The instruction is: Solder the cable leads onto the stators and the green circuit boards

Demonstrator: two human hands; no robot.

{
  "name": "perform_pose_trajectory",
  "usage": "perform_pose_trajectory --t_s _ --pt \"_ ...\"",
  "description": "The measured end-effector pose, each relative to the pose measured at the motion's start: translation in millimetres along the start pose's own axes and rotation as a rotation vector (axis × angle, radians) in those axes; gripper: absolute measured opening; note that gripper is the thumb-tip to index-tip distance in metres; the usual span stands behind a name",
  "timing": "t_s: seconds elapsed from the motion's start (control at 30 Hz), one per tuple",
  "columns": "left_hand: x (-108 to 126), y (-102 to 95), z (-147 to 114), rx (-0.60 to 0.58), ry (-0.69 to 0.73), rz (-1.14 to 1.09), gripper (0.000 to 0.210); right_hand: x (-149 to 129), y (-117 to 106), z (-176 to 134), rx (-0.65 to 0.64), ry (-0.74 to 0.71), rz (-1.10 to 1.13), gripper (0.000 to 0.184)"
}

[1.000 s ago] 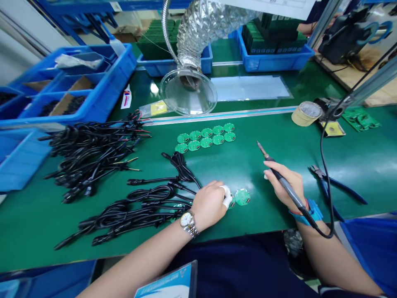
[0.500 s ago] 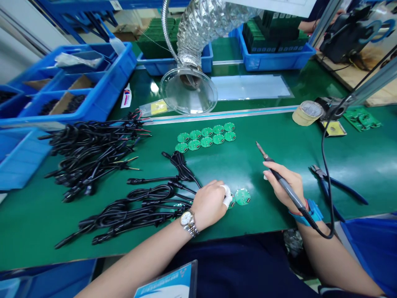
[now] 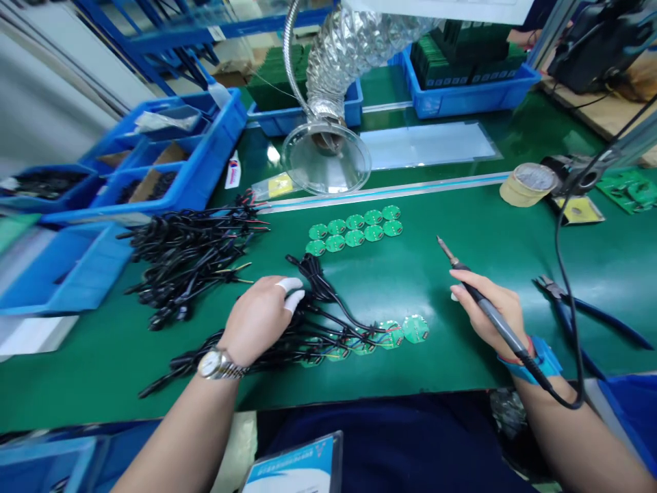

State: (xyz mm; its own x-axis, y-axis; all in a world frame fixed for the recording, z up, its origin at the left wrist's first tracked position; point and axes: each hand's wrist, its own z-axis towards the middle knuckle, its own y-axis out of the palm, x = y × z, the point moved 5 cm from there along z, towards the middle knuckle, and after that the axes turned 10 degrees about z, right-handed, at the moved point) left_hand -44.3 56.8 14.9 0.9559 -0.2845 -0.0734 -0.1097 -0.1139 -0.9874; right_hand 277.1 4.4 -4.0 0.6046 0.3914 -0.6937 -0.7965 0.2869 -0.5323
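My left hand (image 3: 263, 316), with white covers on two fingertips and a watch on the wrist, is over the bundled black cables (image 3: 287, 346). Its thumb and finger close about a black cable, partly hidden by the hand. My right hand (image 3: 495, 305) grips a soldering iron (image 3: 480, 301), its tip pointing up and left above the bench. Between the hands lies a front row of round green circuit boards; coloured cable wires rest on several of them, while the rightmost board (image 3: 415, 329) has none across it.
Two rows of round boards (image 3: 354, 237) lie farther back. A heap of black cables (image 3: 189, 257) is at left beside blue bins (image 3: 205, 164). A fume duct (image 3: 328, 157) hangs over the bench. Cutters (image 3: 564, 301), a solder roll (image 3: 528, 185) and the iron's cord are at right.
My left hand has moved left from the front boards to the cables, uncovering wire ends on the boards. The right hand still holds the iron; the whole view has shifted slightly.
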Motion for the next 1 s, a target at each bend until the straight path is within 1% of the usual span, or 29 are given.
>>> perform_pose_trajectory --t_s 0.07,0.1,0.17,0.27,0.33,0.37,0.43,0.47,0.5,0.53,0.57,0.6,0.63,0.67,0.73,0.8,0.83,0.9,1.0 --pt "-15.6 11.6 -2.0 -0.076 0.014 -0.028 0.036 1.7 0.3 -0.8 0.004 -0.024 -0.007 0.024" --pt "-18.5 17.5 -2.6 -0.102 0.037 -0.070 0.038 3.1 0.8 -1.2 0.003 -0.030 -0.009 0.024" --pt "-20.5 25.8 -1.9 -0.111 0.058 -0.144 0.040 6.2 1.7 -1.8 0.004 -0.035 -0.003 0.025" --pt "-23.7 26.9 -0.7 -0.146 0.102 -0.176 0.040 8.1 2.1 -1.6 0.000 -0.033 0.005 0.025" --pt "-34.3 17.6 -3.8 -0.190 0.116 -0.116 0.039 6.9 1.0 -1.0 0.014 -0.029 0.000 0.025" --pt "-43.0 10.1 -6.5 -0.208 0.094 -0.049 0.038 6.0 0.6 -0.7 0.018 -0.022 -0.003 0.024" --pt "-62.7 -10.3 -12.7 -0.194 -0.011 0.132 0.037 3.5 0.5 0.1 0.019 -0.007 0.003 0.024" --pt "-68.9 -22.2 -15.1 -0.153 -0.059 0.213 0.036 2.2 1.1 0.4 0.013 -0.002 0.013 0.024" --pt "-70.8 -34.5 -16.5 -0.078 -0.101 0.261 0.036 0.9 1.8 0.7 0.005 0.001 0.027 0.024" --pt "-66.9 -45.3 -16.7 0.013 -0.124 0.270 0.036 -0.1 2.7 0.8 -0.003 0.002 0.044 0.024" --pt "-56.2 -53.0 -15.3 0.107 -0.102 0.238 0.035 -0.8 3.4 0.9 -0.011 0.004 0.060 0.024" --pt "-39.7 -57.0 -12.1 0.192 -0.045 0.183 0.034 -1.0 3.8 0.7 -0.016 0.007 0.073 0.023" --pt "-18.1 -57.0 -7.3 0.256 0.054 0.115 0.032 -0.7 4.0 0.5 -0.018 0.013 0.085 0.022" --pt "7.5 -52.6 -1.2 0.286 0.194 0.068 0.030 0.1 3.7 0.1 -0.015 0.021 0.094 0.021" --pt "56.5 -36.1 12.8 0.292 0.409 0.041 0.025 2.8 2.3 -0.7 0.001 0.046 0.102 0.018" --pt "94.3 -16.5 26.1 0.247 0.542 0.024 0.024 5.5 1.1 -1.7 0.016 0.073 0.104 0.017" --pt "107.1 -8.5 31.1 0.221 0.574 0.001 0.024 6.5 1.2 -2.3 0.016 0.087 0.106 0.017" --pt "121.0 2.0 36.8 0.170 0.592 -0.055 0.024 6.6 3.7 -3.3 -0.012 0.106 0.141 0.022" --pt "122.4 5.7 36.9 0.114 0.572 -0.129 0.023 3.0 11.9 -4.3 -0.105 0.112 0.255 0.031"
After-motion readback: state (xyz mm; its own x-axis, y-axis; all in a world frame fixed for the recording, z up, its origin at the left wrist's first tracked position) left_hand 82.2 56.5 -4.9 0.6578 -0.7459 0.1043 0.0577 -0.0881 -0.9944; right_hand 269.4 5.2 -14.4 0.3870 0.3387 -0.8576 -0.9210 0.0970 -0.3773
